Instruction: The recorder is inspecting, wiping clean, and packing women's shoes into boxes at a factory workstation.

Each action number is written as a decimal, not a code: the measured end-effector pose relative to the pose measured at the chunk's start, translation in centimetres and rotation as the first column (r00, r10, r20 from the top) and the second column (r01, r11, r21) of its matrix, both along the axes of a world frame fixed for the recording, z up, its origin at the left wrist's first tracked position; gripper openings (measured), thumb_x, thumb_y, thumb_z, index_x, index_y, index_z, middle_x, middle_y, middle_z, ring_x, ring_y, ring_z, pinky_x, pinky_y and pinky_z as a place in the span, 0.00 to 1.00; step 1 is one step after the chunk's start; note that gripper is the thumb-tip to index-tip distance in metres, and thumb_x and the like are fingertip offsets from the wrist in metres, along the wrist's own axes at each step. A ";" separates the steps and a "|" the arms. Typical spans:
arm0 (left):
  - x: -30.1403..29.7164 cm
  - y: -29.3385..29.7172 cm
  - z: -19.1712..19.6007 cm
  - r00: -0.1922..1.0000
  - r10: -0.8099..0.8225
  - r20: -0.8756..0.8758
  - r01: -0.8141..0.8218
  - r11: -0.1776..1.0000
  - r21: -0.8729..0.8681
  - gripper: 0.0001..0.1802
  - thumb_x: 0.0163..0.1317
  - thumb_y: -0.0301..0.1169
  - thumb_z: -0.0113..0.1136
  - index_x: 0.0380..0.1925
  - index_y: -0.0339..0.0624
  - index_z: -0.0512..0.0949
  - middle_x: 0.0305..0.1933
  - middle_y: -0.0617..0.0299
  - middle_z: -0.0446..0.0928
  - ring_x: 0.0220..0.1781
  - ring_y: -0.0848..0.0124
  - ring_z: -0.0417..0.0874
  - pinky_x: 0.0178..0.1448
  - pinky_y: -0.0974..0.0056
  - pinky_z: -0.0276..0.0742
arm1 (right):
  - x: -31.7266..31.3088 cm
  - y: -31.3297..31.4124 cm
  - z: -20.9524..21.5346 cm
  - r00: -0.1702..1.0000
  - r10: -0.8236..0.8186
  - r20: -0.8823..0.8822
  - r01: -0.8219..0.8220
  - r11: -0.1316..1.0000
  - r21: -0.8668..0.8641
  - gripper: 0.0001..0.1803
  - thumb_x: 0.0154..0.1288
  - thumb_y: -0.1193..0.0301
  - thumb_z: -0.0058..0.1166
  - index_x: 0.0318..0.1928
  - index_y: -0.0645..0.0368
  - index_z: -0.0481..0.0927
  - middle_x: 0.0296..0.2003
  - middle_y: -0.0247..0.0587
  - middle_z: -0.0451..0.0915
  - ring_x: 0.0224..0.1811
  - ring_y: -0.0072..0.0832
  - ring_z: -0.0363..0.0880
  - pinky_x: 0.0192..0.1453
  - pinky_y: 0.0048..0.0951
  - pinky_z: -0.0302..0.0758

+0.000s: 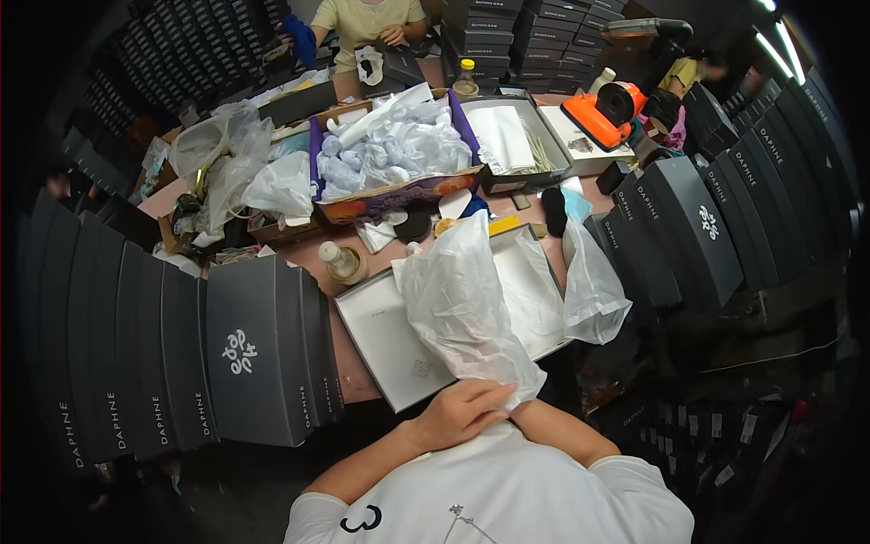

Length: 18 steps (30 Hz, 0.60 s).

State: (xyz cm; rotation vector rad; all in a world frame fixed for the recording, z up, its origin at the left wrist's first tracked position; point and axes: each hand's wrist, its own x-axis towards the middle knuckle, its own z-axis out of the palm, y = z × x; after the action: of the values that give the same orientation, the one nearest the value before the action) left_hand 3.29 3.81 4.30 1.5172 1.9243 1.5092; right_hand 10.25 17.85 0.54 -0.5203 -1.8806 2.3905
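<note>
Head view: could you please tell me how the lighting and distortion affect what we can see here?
Head view: fisheye bends the rows of dark boxes toward the black rim; ceiling lights glare at top right; the open white box and plastic bag, held by the left hand, are bright and sharp; lower right lies in shadow.

A packing room or stockroom for boxed shoes, by every sign. Long rows of identical dark grey cardboard shoe boxes (240, 354) stacked on both sides, more black boxes piled high against the far wall (494, 32). Crowded pinkish table (349, 358) between them, carrying an open white-lined shoe box (390, 331), crumpled white tissue paper heaped in an open purple-edged carton (399, 145), clear plastic bags (227, 150) and an orange handheld tape dispenser (603, 113). At the far end, another person in a pale yellow shirt (367, 18) bent over a box.
</note>
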 end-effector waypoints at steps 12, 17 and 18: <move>-6.5 -0.3 -3.9 0.205 0.252 0.946 -0.729 0.684 -0.025 0.29 0.55 0.25 0.63 0.58 0.34 0.67 0.56 0.54 0.73 0.55 0.62 0.76 0.62 0.58 0.72 | -0.5 3.2 -2.7 0.994 -0.068 -0.089 0.103 0.866 0.489 0.35 0.67 0.51 0.47 0.71 0.47 0.56 0.68 0.55 0.55 0.71 0.39 0.56 0.72 0.34 0.55; -1.9 4.9 -3.4 0.536 0.387 0.750 -0.457 0.880 -0.128 0.24 0.52 0.22 0.66 0.50 0.31 0.71 0.50 0.54 0.76 0.49 0.67 0.77 0.56 0.62 0.73 | 0.2 4.4 -0.4 0.941 -0.334 -0.053 0.300 0.895 -0.329 0.47 0.68 0.46 0.47 0.71 0.66 0.43 0.69 0.49 0.52 0.70 0.38 0.54 0.72 0.35 0.52; 0.1 6.2 -3.0 0.611 0.284 0.739 -0.242 0.956 -0.168 0.29 0.50 0.25 0.69 0.52 0.31 0.69 0.50 0.51 0.76 0.49 0.62 0.79 0.56 0.61 0.73 | 0.2 4.2 -1.2 0.935 -0.309 -0.174 0.283 0.946 -0.162 0.47 0.68 0.46 0.47 0.70 0.69 0.46 0.68 0.50 0.54 0.69 0.40 0.56 0.71 0.34 0.54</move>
State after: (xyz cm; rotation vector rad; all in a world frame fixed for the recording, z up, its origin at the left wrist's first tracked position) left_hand 3.41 10.00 1.28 0.3972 1.6464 1.7941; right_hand 10.48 22.00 -0.64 -0.5115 -1.4524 2.2817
